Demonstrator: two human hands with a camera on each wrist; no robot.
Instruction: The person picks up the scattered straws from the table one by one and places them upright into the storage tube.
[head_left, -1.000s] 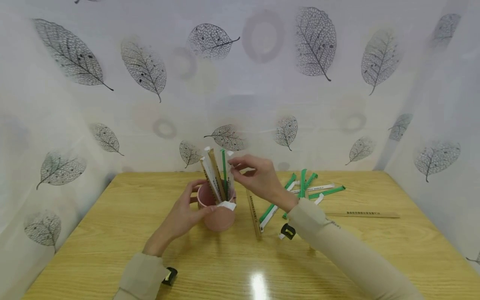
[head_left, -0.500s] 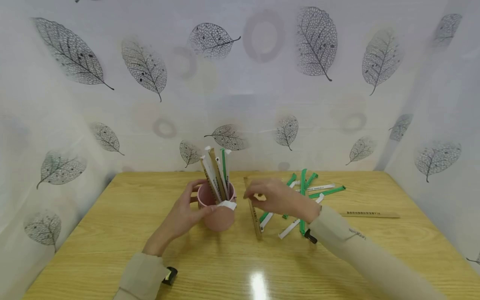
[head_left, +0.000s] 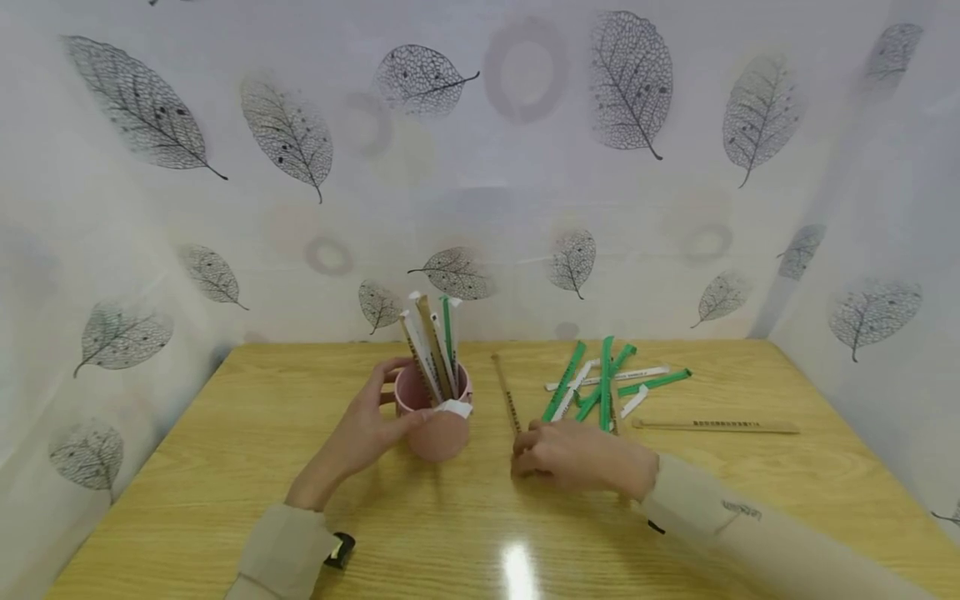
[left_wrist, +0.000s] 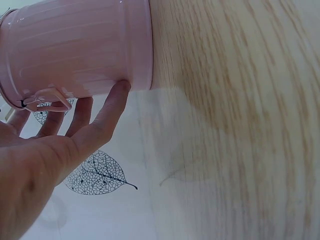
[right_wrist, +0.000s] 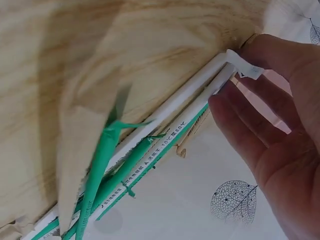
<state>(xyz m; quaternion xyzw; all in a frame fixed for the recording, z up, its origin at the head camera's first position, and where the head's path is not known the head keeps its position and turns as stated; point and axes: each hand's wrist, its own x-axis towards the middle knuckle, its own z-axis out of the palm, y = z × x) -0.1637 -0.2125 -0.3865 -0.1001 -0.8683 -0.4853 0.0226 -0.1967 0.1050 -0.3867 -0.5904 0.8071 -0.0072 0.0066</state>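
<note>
My left hand (head_left: 363, 429) grips a pink pail (head_left: 438, 437), thumb at the near rim and fingers on its left side. The left wrist view shows fingertips against the pail's wall, beside a small loop handle (left_wrist: 50, 100). Paper-wrapped straws (head_left: 431, 350), white, brown and green, stand leaning in the pail. My right hand (head_left: 570, 454) is low at the table, over the near ends of loose straws. In the right wrist view its thumb and fingers flank the torn-looking end of a white wrapped straw (right_wrist: 170, 135); whether they pinch it is hidden.
A loose pile of green straws (head_left: 606, 383) and white straws lies right of the pail. One brown straw (head_left: 506, 396) lies between pail and pile, another brown straw (head_left: 720, 426) farther right. A leaf-patterned curtain (head_left: 480, 167) stands behind the wooden table (head_left: 300, 400).
My right hand has let go of a white straw, now leaning in the pail, and moved right and down to the loose straws. A green straw has shifted slightly. The left hand stays.
</note>
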